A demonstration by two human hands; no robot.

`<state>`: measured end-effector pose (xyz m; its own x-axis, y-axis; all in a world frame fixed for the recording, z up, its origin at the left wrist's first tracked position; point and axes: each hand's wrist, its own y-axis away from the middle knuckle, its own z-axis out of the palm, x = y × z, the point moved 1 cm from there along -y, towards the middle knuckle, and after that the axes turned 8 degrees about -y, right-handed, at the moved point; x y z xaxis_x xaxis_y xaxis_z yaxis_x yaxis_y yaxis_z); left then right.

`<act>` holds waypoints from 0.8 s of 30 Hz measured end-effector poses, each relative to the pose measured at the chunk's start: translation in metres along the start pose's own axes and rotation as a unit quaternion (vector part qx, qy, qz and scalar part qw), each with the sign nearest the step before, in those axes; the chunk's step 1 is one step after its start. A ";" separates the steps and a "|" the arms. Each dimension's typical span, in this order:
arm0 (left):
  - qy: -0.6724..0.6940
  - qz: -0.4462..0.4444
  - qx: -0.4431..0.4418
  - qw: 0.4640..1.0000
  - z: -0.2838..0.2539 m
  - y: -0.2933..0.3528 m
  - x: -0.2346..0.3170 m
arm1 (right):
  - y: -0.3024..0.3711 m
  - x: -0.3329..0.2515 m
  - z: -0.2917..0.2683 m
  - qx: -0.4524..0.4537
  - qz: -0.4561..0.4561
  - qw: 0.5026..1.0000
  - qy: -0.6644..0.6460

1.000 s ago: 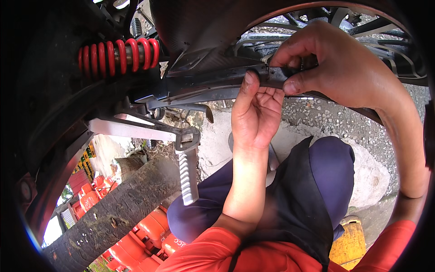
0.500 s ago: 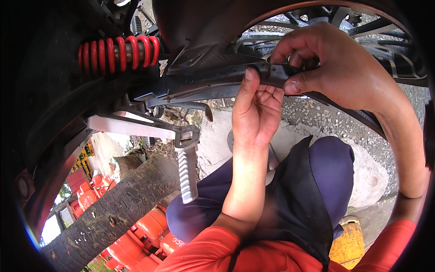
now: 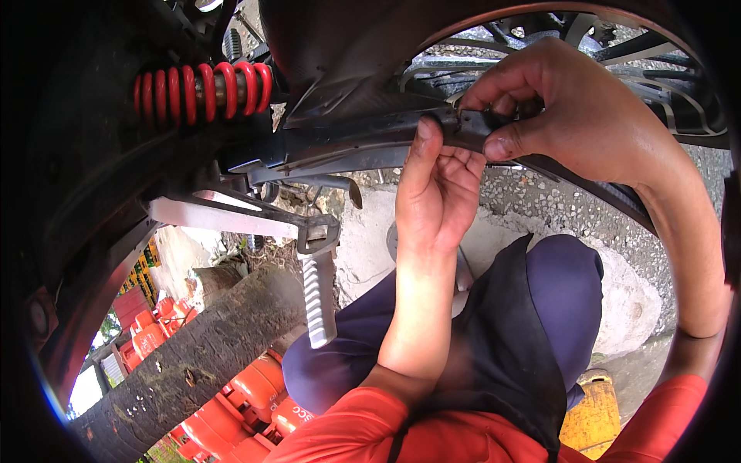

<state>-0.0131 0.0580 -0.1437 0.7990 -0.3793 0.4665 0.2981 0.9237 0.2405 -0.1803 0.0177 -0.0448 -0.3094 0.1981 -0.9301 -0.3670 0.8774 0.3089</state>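
A long, curved black plastic cover (image 3: pixel 347 137) runs along the side of a motorcycle, below its dark body. My left hand (image 3: pixel 440 189) reaches up to the lower edge of this cover, palm toward me. Its thumb presses on the near face while the other fingers curl behind the edge. Just to the right, my right hand (image 3: pixel 532 108) pinches the same cover from above, with the thumb on its lower side and the fingers bent over the top. A small dark gap or notch shows in the cover between the two hands. The fingertips behind it are hidden.
A spoked wheel (image 3: pixel 617 58) is beyond my right hand. To the left are a red coil spring (image 3: pixel 202 91) and a ribbed metal footpeg (image 3: pixel 318 301). Lower left lie a log (image 3: pixel 193 370) and several orange gas cylinders (image 3: pixel 258 382). A yellow object (image 3: pixel 593 417) sits at lower right.
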 end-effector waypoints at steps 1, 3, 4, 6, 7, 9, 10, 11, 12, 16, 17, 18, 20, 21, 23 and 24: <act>0.005 -0.003 -0.007 1.000 0.000 0.000 0.000 | -0.001 0.001 0.000 -0.006 -0.008 1.000 0.006; 0.012 -0.003 -0.008 1.000 -0.001 0.001 0.000 | -0.001 0.000 0.000 -0.007 -0.009 1.000 0.001; 0.016 -0.003 -0.008 1.000 -0.002 0.001 0.000 | -0.001 0.000 0.000 -0.008 -0.008 1.000 -0.001; 0.013 -0.007 -0.004 1.000 -0.006 0.002 -0.001 | -0.001 0.002 0.001 -0.013 -0.007 1.000 -0.005; 0.012 -0.009 -0.004 1.000 -0.006 0.001 -0.001 | -0.001 0.002 0.001 -0.015 -0.006 1.000 -0.007; 0.006 -0.011 -0.008 1.000 -0.006 0.001 -0.001 | 0.001 0.010 0.001 0.012 -0.019 1.000 0.003; 0.004 -0.011 -0.011 1.000 -0.006 0.001 -0.001 | 0.002 0.013 0.001 0.026 -0.024 0.999 0.009; 0.011 -0.010 -0.009 1.000 -0.006 0.001 -0.001 | 0.003 0.014 0.001 0.032 -0.032 0.999 0.014; 0.018 -0.009 -0.008 1.000 -0.006 0.000 -0.001 | 0.003 0.014 0.001 0.038 -0.039 0.998 0.020; 0.022 -0.010 0.013 1.000 0.000 -0.001 0.000 | 0.006 0.015 0.004 0.069 -0.081 0.992 0.060; 0.027 -0.011 -0.002 1.000 0.000 -0.001 0.000 | 0.008 0.015 0.005 0.076 -0.079 0.992 0.056; 0.031 -0.011 -0.017 0.999 -0.002 -0.001 0.000 | 0.011 0.014 0.007 0.082 -0.077 0.992 0.052; 0.035 -0.010 -0.025 0.999 -0.001 -0.002 0.000 | 0.014 0.012 0.011 0.093 -0.070 0.992 0.043; 0.034 -0.008 -0.017 0.999 0.001 -0.002 -0.001 | 0.016 0.012 0.013 0.098 -0.063 0.992 0.038; 0.036 -0.008 -0.011 0.999 0.002 -0.001 -0.001 | 0.018 0.010 0.015 0.102 -0.062 0.992 0.043; 0.039 -0.009 -0.013 0.999 0.001 0.000 -0.001 | 0.019 0.009 0.016 0.101 -0.065 0.991 0.053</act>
<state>-0.0145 0.0579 -0.1432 0.8318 -0.3907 0.3944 0.3244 0.9186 0.2257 -0.1757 0.0430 -0.0501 -0.3651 0.0391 -0.9301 -0.2303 0.9643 0.1309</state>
